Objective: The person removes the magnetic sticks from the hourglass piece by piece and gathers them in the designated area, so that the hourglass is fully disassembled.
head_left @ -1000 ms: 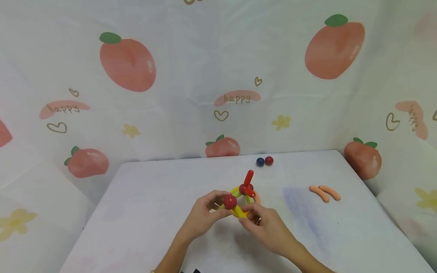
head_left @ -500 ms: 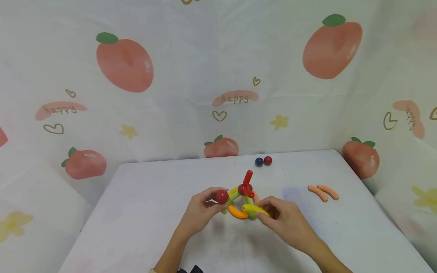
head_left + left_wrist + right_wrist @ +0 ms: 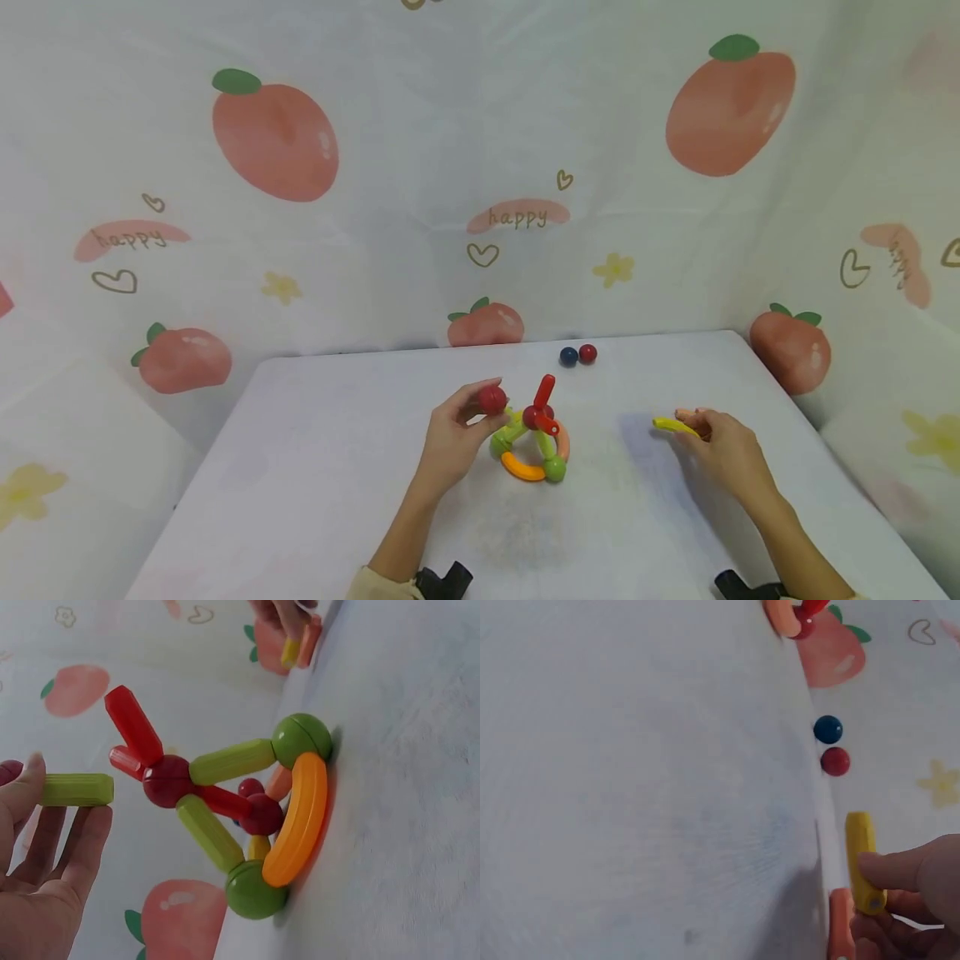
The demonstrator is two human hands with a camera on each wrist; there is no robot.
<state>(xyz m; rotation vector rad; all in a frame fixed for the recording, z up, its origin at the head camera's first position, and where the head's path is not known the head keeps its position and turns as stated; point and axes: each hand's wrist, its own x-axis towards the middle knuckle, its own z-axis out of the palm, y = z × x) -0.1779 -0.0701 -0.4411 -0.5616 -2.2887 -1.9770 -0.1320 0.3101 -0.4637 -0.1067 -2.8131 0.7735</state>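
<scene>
My left hand (image 3: 452, 442) holds a red ball (image 3: 492, 399) and a light green stick (image 3: 79, 790) above the table, the stick pointing out past the fingertips. Just right of it stands a built frame of sticks and balls: an orange curved stick (image 3: 523, 468) and green balls (image 3: 555, 469) at its base, a dark red ball (image 3: 168, 781) and red sticks (image 3: 135, 727) higher up. Far to the right, my right hand (image 3: 731, 454) pinches a yellow curved stick (image 3: 861, 851) between thumb and fingers. Peach-coloured sticks (image 3: 841, 922) lie right by those fingers, mostly hidden by the hand in the head view.
At the table's back edge a dark blue ball (image 3: 568, 357) and another red ball (image 3: 588, 354) sit side by side. Behind the white table (image 3: 337, 467) hangs a fruit-printed cloth (image 3: 390, 208).
The yellow stick came away from the red ball, and my right hand carried it right to the peach sticks. My left hand rose slightly with the red ball. The frame stayed put.
</scene>
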